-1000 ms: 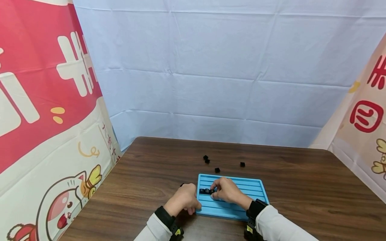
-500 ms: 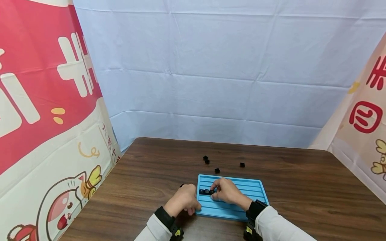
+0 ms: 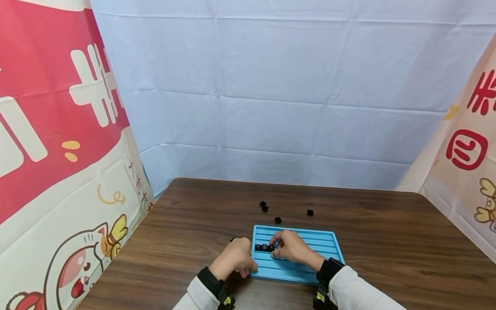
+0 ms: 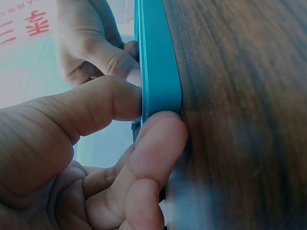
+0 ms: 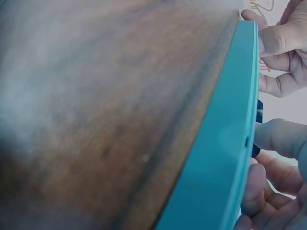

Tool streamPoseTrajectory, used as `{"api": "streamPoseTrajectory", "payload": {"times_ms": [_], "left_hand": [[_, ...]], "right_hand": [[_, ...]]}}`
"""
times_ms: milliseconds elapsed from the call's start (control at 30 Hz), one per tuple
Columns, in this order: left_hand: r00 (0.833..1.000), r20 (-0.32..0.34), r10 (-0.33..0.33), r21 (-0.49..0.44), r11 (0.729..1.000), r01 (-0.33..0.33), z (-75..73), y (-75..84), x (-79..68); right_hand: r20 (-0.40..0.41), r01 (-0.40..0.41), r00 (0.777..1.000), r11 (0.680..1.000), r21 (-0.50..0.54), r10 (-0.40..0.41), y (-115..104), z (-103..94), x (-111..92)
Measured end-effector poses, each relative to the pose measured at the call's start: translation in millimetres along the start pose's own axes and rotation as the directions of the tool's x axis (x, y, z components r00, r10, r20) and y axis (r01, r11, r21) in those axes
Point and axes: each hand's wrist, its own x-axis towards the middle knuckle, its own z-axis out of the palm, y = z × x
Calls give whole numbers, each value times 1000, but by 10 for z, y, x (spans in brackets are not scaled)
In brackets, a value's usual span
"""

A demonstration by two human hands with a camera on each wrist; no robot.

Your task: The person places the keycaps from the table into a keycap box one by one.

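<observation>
A light-blue ridged tray (image 3: 271, 268) lies on the wooden table. Along one of its grooves, at the left end, sits a short row of small black cubes (image 3: 258, 247). My right hand (image 3: 291, 247) is over the tray, thumb and fingers pinching the row's right-hand cube; the fingers partly cover it. At the left edge, my left hand (image 3: 235, 257) holds the tray. In the left wrist view its thumb (image 4: 108, 99) presses the top of the rim while a finger (image 4: 158, 143) bears on the side wall. Black pieces (image 5: 255, 151) show by the right thumb in the right wrist view.
Several loose black cubes (image 3: 277, 220) lie behind the tray, two of them close together. Another cube (image 3: 310, 212) sits farther right. The table (image 3: 186, 215) ends at a pale blue cloth (image 3: 248, 107); printed cloths hang left and right.
Both hands hold their places on the tray and the row of cubes looks the same. The head view has shifted very slightly.
</observation>
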Motion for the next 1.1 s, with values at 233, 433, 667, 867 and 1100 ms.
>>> {"api": "streamPoseTrajectory", "payload": {"times_ms": [233,433,667,867,1100], "left_hand": [[1000,17,-7,-21,1000,8,9,-10,11],[1000,16,5,-44,999,-5,16,-27,22],[1000,8,-4,-40,999,5,23,-21,31],[1000,1,0,-35,999,0,22,-13,24],[1000,-11,7,-36,999,-8,18,-20,8]], "right_hand": [[5,-20,1000,999,31,20,11,-3,-7],[23,-35,999,998,56,33,32,-12,1],[57,-45,997,998,43,43,28,-46,-8],[88,-73,993,994,-76,80,-67,-134,-33],[142,-160,971,963,-215,193,-195,-252,-71]]}}
